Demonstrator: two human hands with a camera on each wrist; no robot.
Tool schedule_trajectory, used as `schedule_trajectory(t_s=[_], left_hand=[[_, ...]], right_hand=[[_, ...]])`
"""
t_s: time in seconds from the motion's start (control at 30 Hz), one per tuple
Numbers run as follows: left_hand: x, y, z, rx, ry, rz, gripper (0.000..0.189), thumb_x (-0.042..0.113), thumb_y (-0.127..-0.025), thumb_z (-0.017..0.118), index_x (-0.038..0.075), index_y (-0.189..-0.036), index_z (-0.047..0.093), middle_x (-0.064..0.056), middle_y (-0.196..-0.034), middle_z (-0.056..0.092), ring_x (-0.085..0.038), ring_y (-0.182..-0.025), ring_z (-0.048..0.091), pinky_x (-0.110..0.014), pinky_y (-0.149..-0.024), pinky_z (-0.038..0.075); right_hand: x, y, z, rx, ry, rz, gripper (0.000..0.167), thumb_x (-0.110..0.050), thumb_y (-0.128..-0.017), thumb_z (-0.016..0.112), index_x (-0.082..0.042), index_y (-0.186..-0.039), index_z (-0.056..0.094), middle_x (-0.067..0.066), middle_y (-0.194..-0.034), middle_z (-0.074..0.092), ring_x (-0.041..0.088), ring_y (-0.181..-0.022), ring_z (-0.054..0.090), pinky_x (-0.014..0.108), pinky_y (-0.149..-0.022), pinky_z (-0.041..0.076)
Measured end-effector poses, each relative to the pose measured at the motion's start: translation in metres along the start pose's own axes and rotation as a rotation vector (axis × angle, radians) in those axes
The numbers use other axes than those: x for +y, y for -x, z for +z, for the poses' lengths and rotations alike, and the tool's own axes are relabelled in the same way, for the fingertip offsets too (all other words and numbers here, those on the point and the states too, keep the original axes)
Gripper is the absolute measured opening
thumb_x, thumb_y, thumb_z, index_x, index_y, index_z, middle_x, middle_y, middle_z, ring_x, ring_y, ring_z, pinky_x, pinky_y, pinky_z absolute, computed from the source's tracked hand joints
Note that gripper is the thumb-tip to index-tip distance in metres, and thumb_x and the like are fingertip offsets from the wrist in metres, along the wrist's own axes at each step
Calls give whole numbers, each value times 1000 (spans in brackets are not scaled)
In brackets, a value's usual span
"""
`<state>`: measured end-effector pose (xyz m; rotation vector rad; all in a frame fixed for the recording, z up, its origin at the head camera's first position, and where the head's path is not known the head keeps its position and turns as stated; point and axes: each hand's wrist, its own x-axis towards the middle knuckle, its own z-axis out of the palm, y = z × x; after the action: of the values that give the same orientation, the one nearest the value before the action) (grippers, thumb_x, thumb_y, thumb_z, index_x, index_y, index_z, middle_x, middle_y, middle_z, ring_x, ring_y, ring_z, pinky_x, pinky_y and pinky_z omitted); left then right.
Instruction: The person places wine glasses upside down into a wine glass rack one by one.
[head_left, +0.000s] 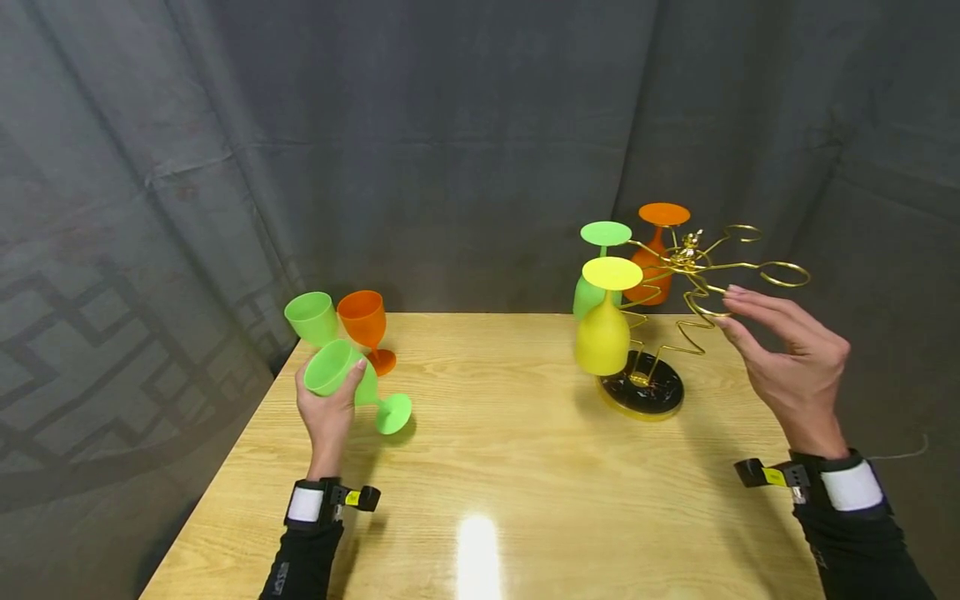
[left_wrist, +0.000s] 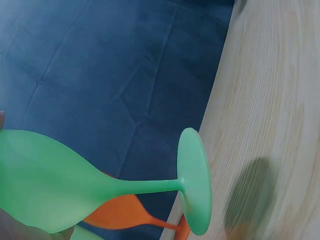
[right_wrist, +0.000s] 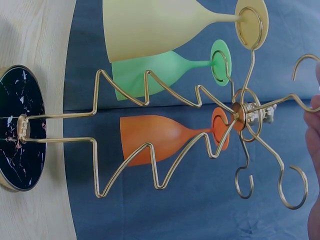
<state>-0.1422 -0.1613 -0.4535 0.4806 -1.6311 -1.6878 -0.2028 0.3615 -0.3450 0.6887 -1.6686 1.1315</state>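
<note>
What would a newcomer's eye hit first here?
Probably the gold rack at the right, with a yellow goblet, a hanging green goblet and a hanging orange goblet upside down on it; the right hand pinches its right side. Next, at the left, the left hand holds a tilted green goblet above the tabletop, near an upright orange goblet.

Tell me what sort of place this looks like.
Probably a staged filming setup indoors, though I can't be certain: dark cloth hangs behind the wooden table, and a small device is strapped to each of the person's wrists.
</note>
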Motion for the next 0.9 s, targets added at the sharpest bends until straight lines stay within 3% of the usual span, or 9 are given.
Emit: schedule_trajectory(t_s=[0.5,0.9], left_hand=[[0,12,21,-38,76,-103,62,18,-89,83,10,-141,50,9,-119,60,-8,-111,58,-15,-93,52],[2,25,40,-92,100,-189,58,25,-90,82,13,-138,52,5,-123,60,-8,-111,60,-16,-93,53]], right_hand=[[2,2,7,11,-6,9,21,4,-80,85,10,-99,78,24,-109,77,14,-112,74,24,-105,54],[-14,-2,15,36,-5,20,20,5,-79,85,11,-96,78,25,-106,77,13,-110,74,24,-104,54]])
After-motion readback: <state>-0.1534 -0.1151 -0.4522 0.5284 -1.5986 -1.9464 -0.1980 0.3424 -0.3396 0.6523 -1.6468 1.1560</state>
